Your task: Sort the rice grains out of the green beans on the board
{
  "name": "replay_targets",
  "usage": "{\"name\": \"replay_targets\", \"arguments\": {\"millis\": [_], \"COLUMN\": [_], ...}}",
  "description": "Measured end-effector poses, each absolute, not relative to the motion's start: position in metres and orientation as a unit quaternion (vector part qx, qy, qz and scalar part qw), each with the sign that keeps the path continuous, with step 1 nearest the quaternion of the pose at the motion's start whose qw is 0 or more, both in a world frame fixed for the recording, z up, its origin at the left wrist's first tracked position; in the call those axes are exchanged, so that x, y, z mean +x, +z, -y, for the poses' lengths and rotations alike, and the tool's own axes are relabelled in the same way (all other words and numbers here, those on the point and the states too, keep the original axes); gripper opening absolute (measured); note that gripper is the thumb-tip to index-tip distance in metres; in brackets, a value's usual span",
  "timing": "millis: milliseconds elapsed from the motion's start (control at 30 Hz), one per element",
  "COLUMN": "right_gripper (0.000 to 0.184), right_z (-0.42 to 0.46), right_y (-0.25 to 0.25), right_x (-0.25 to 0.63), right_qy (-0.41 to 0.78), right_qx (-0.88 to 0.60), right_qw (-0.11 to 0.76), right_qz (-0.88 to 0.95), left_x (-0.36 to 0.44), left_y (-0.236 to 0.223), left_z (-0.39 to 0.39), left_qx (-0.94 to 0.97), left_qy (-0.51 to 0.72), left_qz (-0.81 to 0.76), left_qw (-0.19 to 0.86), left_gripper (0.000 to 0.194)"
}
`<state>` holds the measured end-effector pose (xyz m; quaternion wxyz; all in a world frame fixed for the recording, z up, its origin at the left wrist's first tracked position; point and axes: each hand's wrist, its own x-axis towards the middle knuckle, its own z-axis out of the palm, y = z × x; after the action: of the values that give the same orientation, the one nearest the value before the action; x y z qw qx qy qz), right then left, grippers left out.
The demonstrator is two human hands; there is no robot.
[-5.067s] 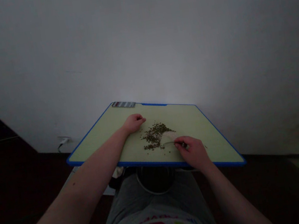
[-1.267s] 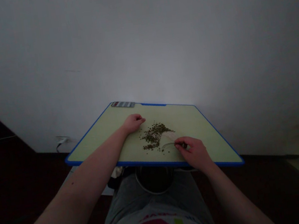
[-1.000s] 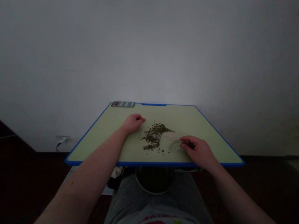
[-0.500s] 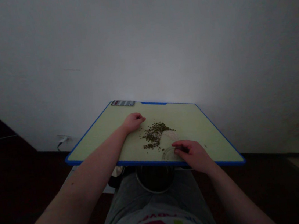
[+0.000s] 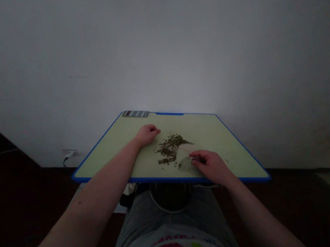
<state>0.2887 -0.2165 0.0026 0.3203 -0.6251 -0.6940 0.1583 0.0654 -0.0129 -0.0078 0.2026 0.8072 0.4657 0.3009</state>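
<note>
Small dark greenish-brown grains [image 5: 170,148] lie scattered across the middle of a pale board [image 5: 198,125] with a blue rim. Against their right side is a pale whitish patch [image 5: 187,148], too dim to make out clearly. My right hand [image 5: 212,166] pinches a clear, curved-edged protractor [image 5: 186,164] between thumb and fingers, low over the board near its front edge. Left of the grains, my left hand [image 5: 148,135] rests on the board, fingers curled and thumb against them. Whatever it may hold is hidden.
A phone [image 5: 135,113] lies at the board's back left corner, close to the wall [image 5: 155,51]. Below the front edge, a dark round pot [image 5: 172,198] sits between my legs. A plug with a cable [image 5: 69,154] is in the wall at left.
My right hand has moved slightly away from me with the protractor, whose curved edge now lies nearer the pale patch. My left hand has stayed in place.
</note>
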Motion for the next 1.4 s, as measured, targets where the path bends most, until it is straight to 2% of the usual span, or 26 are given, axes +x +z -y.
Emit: {"name": "replay_targets", "arguments": {"millis": [433,733,933,1267,1400], "right_gripper": [0.027,0.025,0.025,0.028,0.028], "right_z": [0.211,0.215,0.221,0.216,0.205], "right_y": [-0.001,0.005,0.003,-0.003,-0.001], "right_x": [0.293,0.277,0.278,0.302,0.303], "right_qy": [0.144,0.198,0.223,0.193,0.17], "right_qx": [-0.636,-0.603,-0.597,-0.648,-0.658], "right_qw": [0.329,0.301,0.313,0.345,0.329], "right_qz": [0.683,0.711,0.705,0.651,0.655], "left_x": [0.066,0.067,0.067,0.066,0.065], "left_y": [-0.007,-0.007,-0.007,-0.008,-0.009], "left_z": [0.014,0.015,0.014,0.014,0.013], "left_qx": [0.809,0.805,0.803,0.809,0.805], "left_qy": [0.298,0.295,0.296,0.295,0.295], "left_qz": [-0.466,-0.471,-0.475,-0.469,-0.472], "left_qw": [0.199,0.208,0.204,0.199,0.204], "left_gripper": [0.035,0.036,0.035,0.035,0.035]}}
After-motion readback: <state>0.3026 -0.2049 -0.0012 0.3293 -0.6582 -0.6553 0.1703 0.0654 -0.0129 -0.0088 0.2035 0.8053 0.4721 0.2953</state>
